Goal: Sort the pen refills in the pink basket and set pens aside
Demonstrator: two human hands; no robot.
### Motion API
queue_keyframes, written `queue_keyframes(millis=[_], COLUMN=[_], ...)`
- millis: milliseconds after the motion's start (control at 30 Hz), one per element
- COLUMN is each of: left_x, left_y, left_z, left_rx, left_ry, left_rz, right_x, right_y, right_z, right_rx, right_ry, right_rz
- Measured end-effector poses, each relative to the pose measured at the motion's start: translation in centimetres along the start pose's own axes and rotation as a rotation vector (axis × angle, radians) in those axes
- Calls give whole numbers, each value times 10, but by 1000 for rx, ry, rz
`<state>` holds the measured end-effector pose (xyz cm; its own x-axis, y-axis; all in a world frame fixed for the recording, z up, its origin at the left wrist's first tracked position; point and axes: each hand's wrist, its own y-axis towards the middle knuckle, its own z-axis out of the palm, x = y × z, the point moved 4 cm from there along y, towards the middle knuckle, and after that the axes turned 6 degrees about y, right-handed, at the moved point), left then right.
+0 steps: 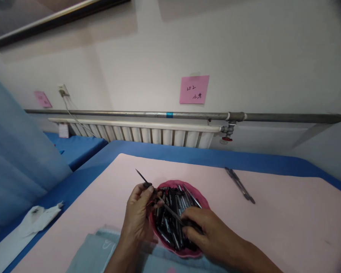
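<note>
Pink plastic bowl (200,197) of dark pens sits on the pink mat, just in front of the person. Left hand (138,216), at the bowl's left rim, pinches a thin refill (159,198). Right hand (207,231) rests curled over the pens in the bowl; a lone pen (240,185) lies well right of the bowl.

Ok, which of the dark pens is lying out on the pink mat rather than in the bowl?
The dark pen lying alone on the pink mat, right of the round pink bowl; the other pens are piled inside the bowl.

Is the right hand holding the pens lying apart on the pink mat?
No, the right hand rests in the red bowl of pen parts, while the two pens lie untouched on the pink mat.
</note>
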<state>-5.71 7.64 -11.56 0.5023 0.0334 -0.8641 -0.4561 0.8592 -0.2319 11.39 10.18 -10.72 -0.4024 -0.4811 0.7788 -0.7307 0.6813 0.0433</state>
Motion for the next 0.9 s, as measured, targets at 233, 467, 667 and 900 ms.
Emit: queue_keyframes(millis=[233, 467, 667, 900], left_x=[-1, 0, 0, 0], left_y=[0, 1, 0, 0], left_z=[1, 0, 2, 4], left_rx=[13, 4, -2, 6], left_ry=[-1, 17, 14, -35], left_rz=[1, 13, -7, -42], right_x=[2, 0, -1, -3], right_y=[-1, 0, 0, 1], right_z=[0, 0, 1, 1], right_rx=[9, -18, -27, -42], right_ry=[-1, -57, -163, -181], right_rz=[31, 18, -17, -36])
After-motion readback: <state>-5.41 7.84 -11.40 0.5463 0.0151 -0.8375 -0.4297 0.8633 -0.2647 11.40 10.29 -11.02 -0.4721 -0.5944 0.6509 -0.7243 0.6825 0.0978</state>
